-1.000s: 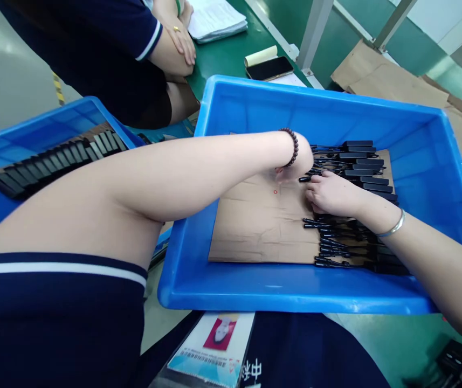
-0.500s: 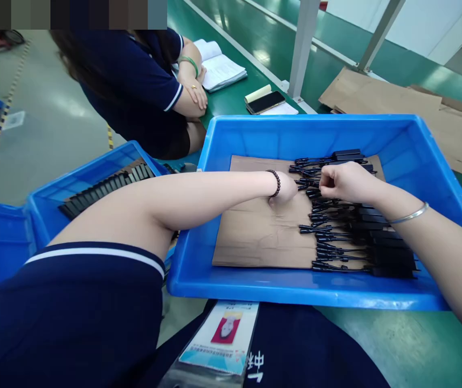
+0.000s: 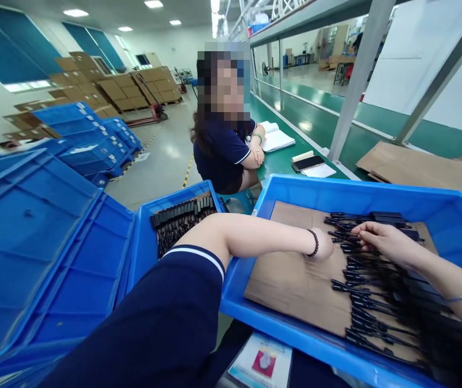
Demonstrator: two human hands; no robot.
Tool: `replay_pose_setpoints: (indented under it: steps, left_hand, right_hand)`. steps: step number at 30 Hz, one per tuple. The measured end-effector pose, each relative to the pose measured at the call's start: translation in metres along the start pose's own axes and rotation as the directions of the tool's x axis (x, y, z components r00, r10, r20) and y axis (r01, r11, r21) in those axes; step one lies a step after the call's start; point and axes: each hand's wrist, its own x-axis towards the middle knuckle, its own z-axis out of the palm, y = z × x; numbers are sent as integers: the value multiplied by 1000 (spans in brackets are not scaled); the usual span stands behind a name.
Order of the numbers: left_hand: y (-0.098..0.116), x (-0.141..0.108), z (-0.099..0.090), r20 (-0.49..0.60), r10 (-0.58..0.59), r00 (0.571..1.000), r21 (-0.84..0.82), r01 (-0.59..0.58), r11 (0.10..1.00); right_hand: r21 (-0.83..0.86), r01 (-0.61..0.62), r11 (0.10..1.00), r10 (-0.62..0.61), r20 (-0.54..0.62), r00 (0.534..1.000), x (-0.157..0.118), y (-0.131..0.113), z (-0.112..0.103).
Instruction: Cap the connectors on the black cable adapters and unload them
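A blue bin [image 3: 287,328] in front of me has a cardboard sheet [image 3: 295,275] on its bottom. Several black adapters with short cables [image 3: 370,307] lie in a row on the sheet's right part. My left hand [image 3: 322,245], with a dark bead bracelet at the wrist, is at the cable ends near the upper part of the row; its fingers are hidden behind the hand. My right hand [image 3: 370,235] is over the cables just right of it, with thumb and fingertips pinched together on a thin black cable.
A second blue bin [image 3: 137,253] with rows of black adapters stands to the left, beside stacked blue bins [image 3: 32,237]. A person [image 3: 225,143] sits beyond, near a phone [image 3: 308,163] and open papers [image 3: 277,141]. Cardboard [image 3: 420,167] lies at the right.
The view has tilted up and left, bringing the room and stacked bins into sight. My right hand's fingers have loosened from a curled shape into a pinch at the cables. My left hand stays near the cable ends.
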Motion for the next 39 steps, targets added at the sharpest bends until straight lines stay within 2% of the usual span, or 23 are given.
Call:
replay_pose_setpoints:
  steps: [4,6,8,10,11,13,15,18,22,24,26,27,29,30,32,34,37,39]
  left_hand:
    - [-14,2,-13,-53,38,998,-26,-39,999]
    - [-26,4,-24,-177,86,980,-84,-103,991]
    - [-37,7,-33,-376,89,922,-216,-181,959]
    - [-43,10,-38,-510,4,860,-425,-256,868]
    - [-44,10,-38,-524,-54,850,-534,-279,799]
    - [-42,11,-37,-497,-146,856,-711,-304,634]
    - [-39,12,-34,-461,-211,862,-806,-307,507]
    - [-38,13,-32,-447,-253,858,-840,-306,447]
    - [-37,13,-32,-459,-280,843,-834,-299,464]
    - [-38,15,-32,-474,-291,831,-827,-306,472]
    - [-38,19,-29,-517,-269,812,-782,-320,535]
    - [-38,21,-27,-555,-216,804,-722,-335,605]
    - [-34,23,-20,-605,19,796,-497,-396,773]
    - [-29,23,-16,-584,168,794,-356,-436,826]
    - [-17,22,-8,-476,390,789,-127,-500,857]
    - [-3,18,0,-406,440,801,-15,-487,873]
    - [13,14,9,-404,383,831,75,-387,919]
    - [19,13,14,-414,365,834,138,-339,931]
  right_hand:
    - [185,-56,981,57,4,998,-1,1,3]
    - [244,-64,968,63,10,998,-1,0,4]
    - [309,-58,949,60,3,998,0,-1,6]
    - [360,-42,932,53,-21,998,-1,-4,8]
    - [371,-27,928,44,-36,998,-2,-5,9]
    - [371,1,929,27,-69,997,-4,-8,11]
    - [383,29,923,10,-99,995,-7,-11,12]
    - [429,57,902,4,-141,990,-7,-12,11]
    - [391,78,917,-4,-186,983,-6,-10,10]
    - [284,100,954,-37,-221,975,-4,-8,9]
    - [145,112,983,-72,-255,964,-3,-8,5]
    - [90,109,990,-80,-275,958,-2,-8,3]
    - [39,95,995,-77,-329,941,-2,-10,-4]
    - [37,92,995,-72,-360,930,-3,-11,-8]
    - [47,95,994,-67,-410,909,-5,-13,-15]
    - [49,108,993,-76,-438,896,-8,-13,-20]
    - [41,133,990,-102,-439,893,-10,-12,-24]
    - [32,150,988,-121,-433,893,-11,-11,-24]
